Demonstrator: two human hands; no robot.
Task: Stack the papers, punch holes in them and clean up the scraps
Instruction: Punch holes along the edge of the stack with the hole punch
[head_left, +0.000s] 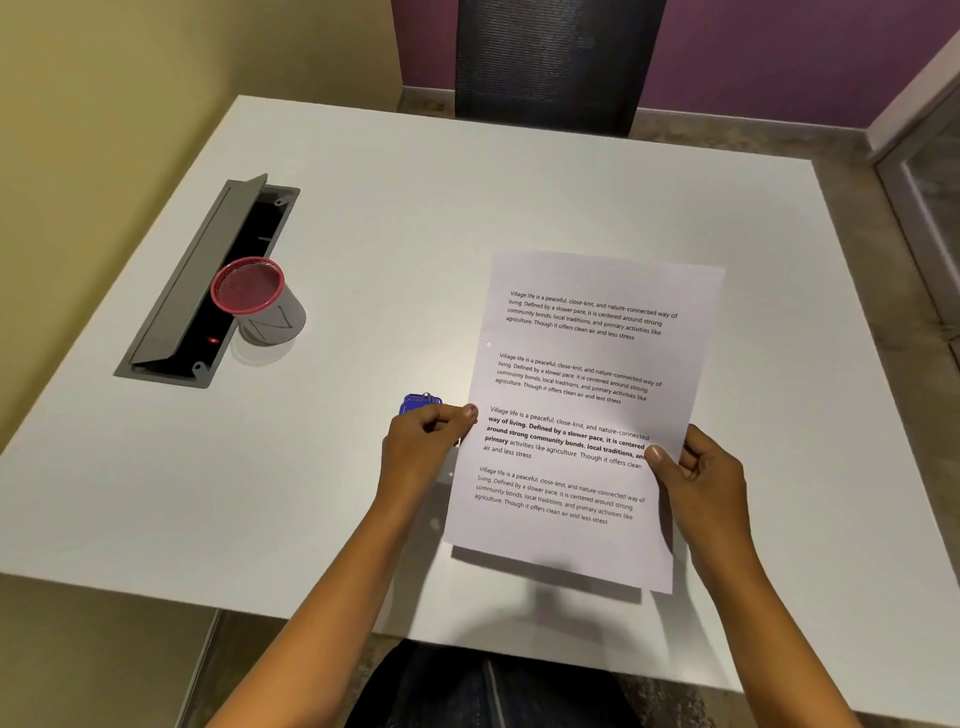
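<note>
Papers (587, 415) held just above the desk (363, 260), long axis running near-to-far, top leaning a bit right. Left hand (423, 441) and right hand (701, 467) pinch the side edges; blue punch (418, 404) behind the left.

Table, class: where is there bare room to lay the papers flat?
Bare table: the far stretch toward the chair, and the near-left span below the mesh cup. Crowded: around the blue punch beside the left hand.

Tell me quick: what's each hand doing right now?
Left hand: closed, pinching the left edge of the white printed paper sheets.
Right hand: closed, gripping the sheets' right edge.
</note>
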